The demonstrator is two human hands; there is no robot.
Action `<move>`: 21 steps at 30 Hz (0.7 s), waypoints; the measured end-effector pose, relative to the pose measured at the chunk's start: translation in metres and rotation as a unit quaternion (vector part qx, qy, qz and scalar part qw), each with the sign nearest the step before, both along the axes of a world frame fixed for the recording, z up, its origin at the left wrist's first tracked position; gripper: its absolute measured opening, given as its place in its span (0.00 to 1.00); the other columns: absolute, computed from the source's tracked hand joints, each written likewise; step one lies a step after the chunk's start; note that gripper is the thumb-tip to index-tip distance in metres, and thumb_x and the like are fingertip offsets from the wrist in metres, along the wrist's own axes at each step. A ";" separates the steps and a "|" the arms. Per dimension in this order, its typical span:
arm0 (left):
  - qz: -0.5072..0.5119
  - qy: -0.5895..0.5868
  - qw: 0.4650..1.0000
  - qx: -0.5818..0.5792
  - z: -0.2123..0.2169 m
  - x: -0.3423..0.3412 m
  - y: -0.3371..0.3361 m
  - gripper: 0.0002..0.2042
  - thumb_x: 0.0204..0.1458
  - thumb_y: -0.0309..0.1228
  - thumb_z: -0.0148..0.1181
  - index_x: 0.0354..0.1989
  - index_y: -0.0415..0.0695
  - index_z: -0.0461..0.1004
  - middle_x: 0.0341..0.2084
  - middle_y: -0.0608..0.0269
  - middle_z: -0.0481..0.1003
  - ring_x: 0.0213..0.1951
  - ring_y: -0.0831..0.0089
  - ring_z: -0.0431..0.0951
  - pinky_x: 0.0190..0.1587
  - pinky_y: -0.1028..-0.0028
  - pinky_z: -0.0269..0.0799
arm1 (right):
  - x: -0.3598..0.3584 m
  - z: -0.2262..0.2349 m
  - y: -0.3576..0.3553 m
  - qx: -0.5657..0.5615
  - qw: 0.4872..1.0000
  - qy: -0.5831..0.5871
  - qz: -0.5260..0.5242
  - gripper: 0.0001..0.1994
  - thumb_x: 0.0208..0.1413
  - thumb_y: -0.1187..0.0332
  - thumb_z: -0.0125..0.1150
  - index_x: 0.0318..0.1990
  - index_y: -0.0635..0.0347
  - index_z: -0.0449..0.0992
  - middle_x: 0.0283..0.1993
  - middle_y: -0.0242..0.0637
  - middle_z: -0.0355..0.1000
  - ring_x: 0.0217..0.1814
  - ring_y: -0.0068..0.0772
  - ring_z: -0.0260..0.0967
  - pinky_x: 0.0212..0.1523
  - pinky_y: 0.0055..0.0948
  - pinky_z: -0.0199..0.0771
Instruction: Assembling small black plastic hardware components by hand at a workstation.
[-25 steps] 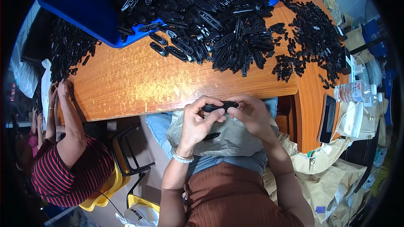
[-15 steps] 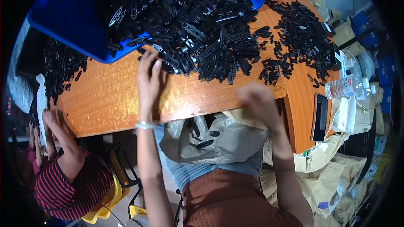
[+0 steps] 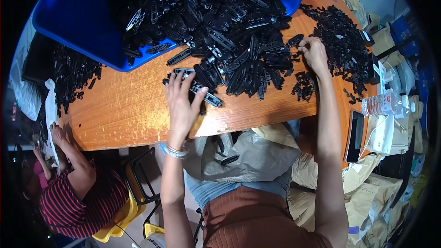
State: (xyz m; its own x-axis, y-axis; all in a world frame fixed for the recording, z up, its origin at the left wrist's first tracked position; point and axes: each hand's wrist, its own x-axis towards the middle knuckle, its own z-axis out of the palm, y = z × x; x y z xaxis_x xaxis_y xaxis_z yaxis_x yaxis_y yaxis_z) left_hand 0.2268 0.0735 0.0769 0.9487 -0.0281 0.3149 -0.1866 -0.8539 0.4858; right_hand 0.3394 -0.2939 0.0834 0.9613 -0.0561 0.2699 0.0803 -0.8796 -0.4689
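Observation:
My left hand (image 3: pixel 180 101) lies over a few long black plastic clips (image 3: pixel 211 99) at the near edge of a big heap, fingers spread, the thumb against one clip. That heap (image 3: pixel 229 41) of similar oval, ribbed parts spills from a tipped blue bin (image 3: pixel 76 30) onto the wooden table. At the heap's right side my right hand (image 3: pixel 315 55) is closed, fingertips pinched together beside a mound of small black pieces (image 3: pixel 342 39). What it pinches, if anything, is too small to make out. A grey plastic bag (image 3: pixel 257 156) lies open on my lap, with a black clip (image 3: pixel 230 160) in it.
On the right stand clear plastic bottles (image 3: pixel 381 104) and a dark phone (image 3: pixel 355 136) lies near the table edge. Brown paper sacks (image 3: pixel 376 197) are piled below. Another person in a striped shirt (image 3: pixel 82 202) sits at left by more black parts (image 3: pixel 76 71).
My left hand has drawn some clips toward me and away from the heap. The right hand has moved from above the bag up to the small pieces. The view has shifted slightly.

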 end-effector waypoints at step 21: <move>-0.255 -0.081 0.955 0.125 0.009 -0.052 -0.041 0.14 0.40 0.22 0.56 0.39 0.36 0.71 0.44 0.56 0.69 0.48 0.59 0.67 0.47 0.64 0.63 | -0.164 -0.001 0.122 0.481 0.866 0.030 0.132 0.11 0.55 0.81 0.50 0.45 0.69 0.73 0.34 0.34 0.70 0.28 0.13 0.64 0.27 0.11 0.60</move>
